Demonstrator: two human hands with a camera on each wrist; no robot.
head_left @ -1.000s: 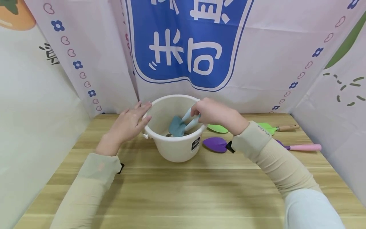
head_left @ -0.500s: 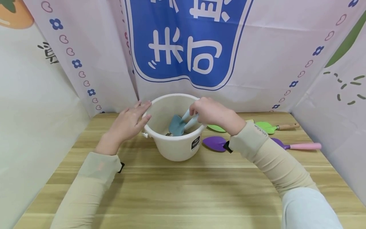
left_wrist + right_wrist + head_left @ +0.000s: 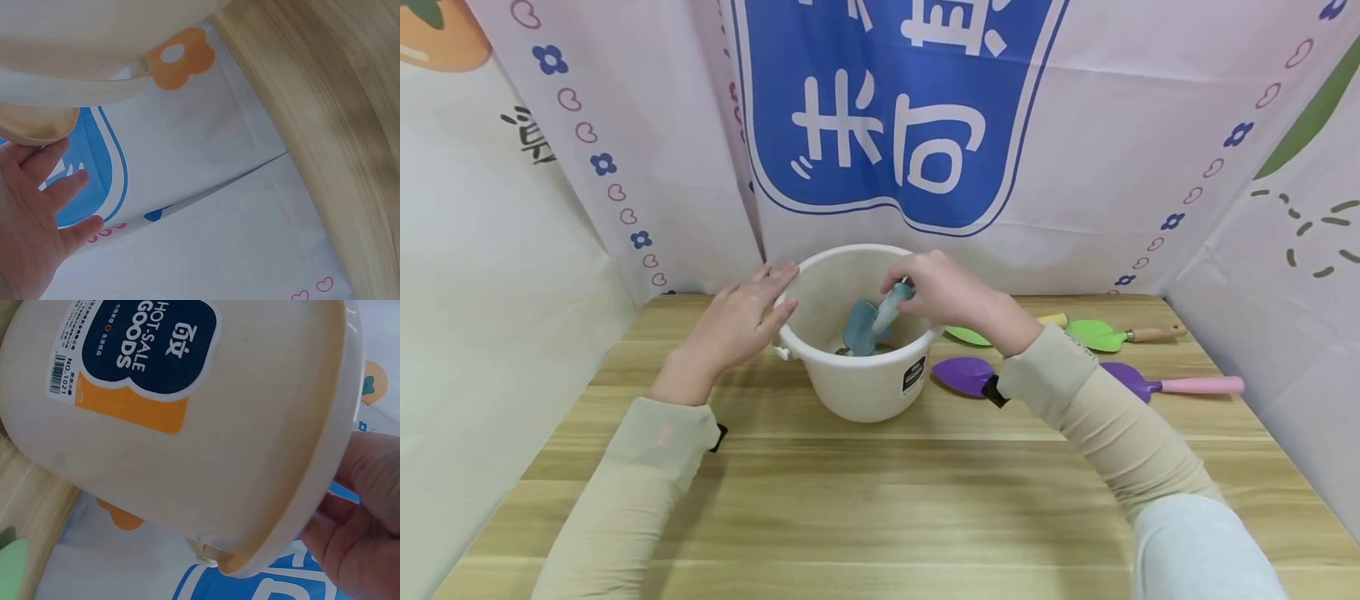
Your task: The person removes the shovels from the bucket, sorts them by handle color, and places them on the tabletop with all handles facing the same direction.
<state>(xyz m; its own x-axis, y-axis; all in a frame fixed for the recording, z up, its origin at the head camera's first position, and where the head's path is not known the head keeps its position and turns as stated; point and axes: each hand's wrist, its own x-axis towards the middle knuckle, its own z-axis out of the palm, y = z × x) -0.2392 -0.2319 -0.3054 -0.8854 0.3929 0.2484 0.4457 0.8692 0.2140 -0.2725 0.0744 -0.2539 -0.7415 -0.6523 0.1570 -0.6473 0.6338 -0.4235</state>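
Note:
A white bucket (image 3: 850, 392) stands upright near the back of the table. My left hand (image 3: 733, 321) lies against its left rim with fingers extended; the left wrist view shows that hand (image 3: 34, 212) with fingers spread at the rim's edge. Over the bucket's right side, my right hand (image 3: 943, 287) pinches the pale blue handle of a blue trowel (image 3: 887, 310). Teal blade surfaces (image 3: 859, 327) slant down inside the bucket, partly overlapping, so whether one or two blades lie there is unclear. In the right wrist view the curled fingers (image 3: 337, 531) are partly hidden behind the rim.
Right of the bucket lie a purple blade (image 3: 962, 377), a purple trowel with a pink handle (image 3: 1201, 385), a green blade (image 3: 967, 336) and a green trowel with a wooden handle (image 3: 1097, 335). The right sleeve covers some of them. Printed cloth (image 3: 1112, 167) hangs close behind.
The two pale handles seen apart under my right hand now look brought together, one mostly showing. The right hand has shifted slightly left. My left hand stays on the rim.

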